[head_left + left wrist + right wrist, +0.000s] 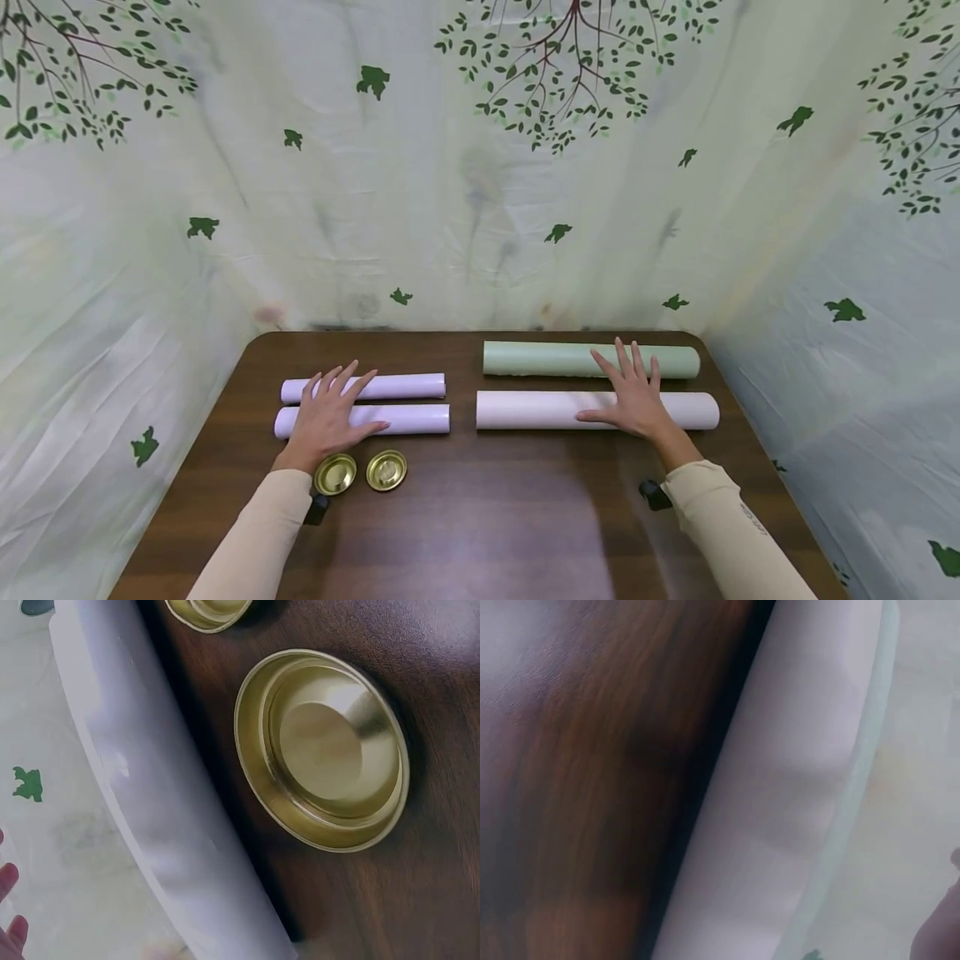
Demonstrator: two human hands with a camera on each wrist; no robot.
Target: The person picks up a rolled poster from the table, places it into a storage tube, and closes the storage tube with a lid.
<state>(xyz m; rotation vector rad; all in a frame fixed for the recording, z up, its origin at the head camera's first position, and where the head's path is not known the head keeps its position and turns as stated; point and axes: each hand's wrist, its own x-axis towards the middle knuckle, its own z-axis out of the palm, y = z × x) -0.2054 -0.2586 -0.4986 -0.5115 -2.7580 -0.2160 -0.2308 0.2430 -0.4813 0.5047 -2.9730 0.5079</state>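
With fingers spread, my left hand (326,421) reaches over two pale lavender rolls, overlapping the front roll (420,419) and the back roll (412,385) in the head view. Just below that wrist sit two shallow gold-coloured metal dishes, a left dish (335,475) and a right dish (386,471). One gold dish (322,750) shows large beside a roll (150,765) in the left wrist view. On the other side, my right hand (637,404) spreads its fingers over a pinkish-white roll (525,410), fingertips overlapping a pale green roll (536,358) behind. Neither hand grips anything.
All these things lie on a dark brown wooden table (480,517) with rounded far corners. A pale cloth backdrop (450,192) printed with leaves and branches rises behind and along both sides. Dark wrist devices show at the left cuff (288,492) and right cuff (697,479).
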